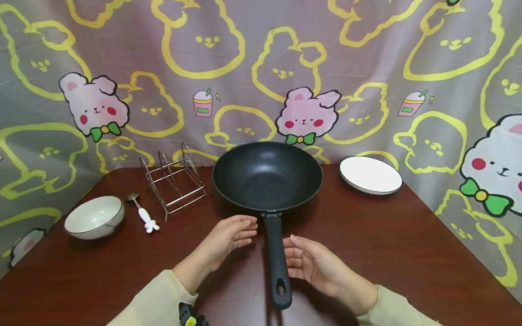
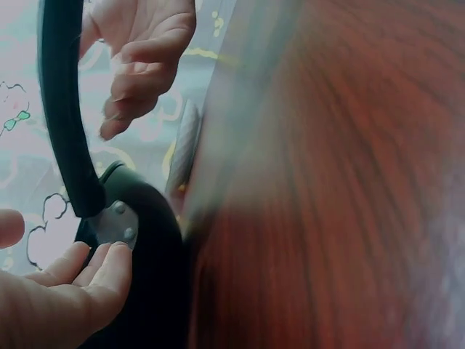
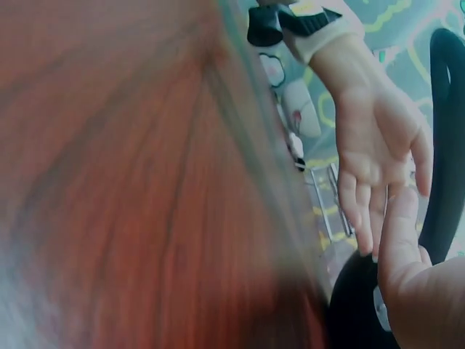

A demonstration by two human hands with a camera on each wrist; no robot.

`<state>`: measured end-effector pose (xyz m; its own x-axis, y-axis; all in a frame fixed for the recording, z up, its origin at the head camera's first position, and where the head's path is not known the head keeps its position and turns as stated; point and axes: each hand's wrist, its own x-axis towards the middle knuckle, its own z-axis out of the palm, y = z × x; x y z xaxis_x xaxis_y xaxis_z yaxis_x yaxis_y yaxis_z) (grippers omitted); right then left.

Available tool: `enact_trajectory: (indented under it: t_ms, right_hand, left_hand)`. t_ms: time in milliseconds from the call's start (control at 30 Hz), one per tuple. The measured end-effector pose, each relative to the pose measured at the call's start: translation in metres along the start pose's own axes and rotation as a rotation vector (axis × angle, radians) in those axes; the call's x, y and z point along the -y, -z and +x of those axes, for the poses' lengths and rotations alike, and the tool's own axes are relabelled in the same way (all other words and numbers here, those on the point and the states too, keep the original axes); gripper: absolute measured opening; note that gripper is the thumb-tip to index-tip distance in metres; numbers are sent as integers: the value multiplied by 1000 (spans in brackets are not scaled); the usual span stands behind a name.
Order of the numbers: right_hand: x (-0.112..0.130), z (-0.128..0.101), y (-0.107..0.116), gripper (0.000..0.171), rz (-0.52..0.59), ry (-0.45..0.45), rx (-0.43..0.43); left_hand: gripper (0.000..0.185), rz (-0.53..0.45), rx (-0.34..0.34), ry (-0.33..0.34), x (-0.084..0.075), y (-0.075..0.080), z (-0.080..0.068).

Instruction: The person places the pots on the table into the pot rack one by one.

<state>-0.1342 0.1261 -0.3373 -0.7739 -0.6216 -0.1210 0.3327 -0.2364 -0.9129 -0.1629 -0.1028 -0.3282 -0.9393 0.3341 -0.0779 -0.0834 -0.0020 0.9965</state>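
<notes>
A black wok [image 1: 267,179] sits at the middle of the table, its long black handle [image 1: 278,258] pointing toward me. To the left of the handle is my left hand [image 1: 228,240], fingers loosely bent and holding nothing. My right hand [image 1: 320,267] is on the other side, its fingertips close to the handle; whether they touch it I cannot tell. The left wrist view shows the left hand [image 2: 76,298] by the riveted bracket [image 2: 116,222] at the handle's base. In the right wrist view, the left palm [image 3: 370,138] faces the camera with extended fingers.
On the left stand a white bowl [image 1: 95,219], a spoon [image 1: 144,217] with a white handle and a wire rack [image 1: 175,190]. A white plate [image 1: 371,175] lies at the back right. A patterned curtain [image 1: 248,59] hangs behind the brown table [image 1: 367,235].
</notes>
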Motion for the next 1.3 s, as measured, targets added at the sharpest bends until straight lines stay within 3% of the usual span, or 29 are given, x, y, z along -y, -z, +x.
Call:
enact_trajectory:
  t_ms: [267,633,833,1000,1300]
  right_hand:
    - [-8,3,-10,21,80,37,5]
    - [-12,10,-24,34,204,27,-32]
    - [-13,12,-30,27,264,36,-53]
    - [-12,11,-35,32,304,3,-78]
    - [-8,9,-40,26,302,-32,-87]
  left_hand:
    - [44,-50,18,26,10,-16,12]
    - [27,-171,18,31,14,-35,24]
    - [18,-245,10,32,12,-38,29]
    - [17,-327,38,10,11,-39,31]
    - [18,-368,61,-5,8,-40,32]
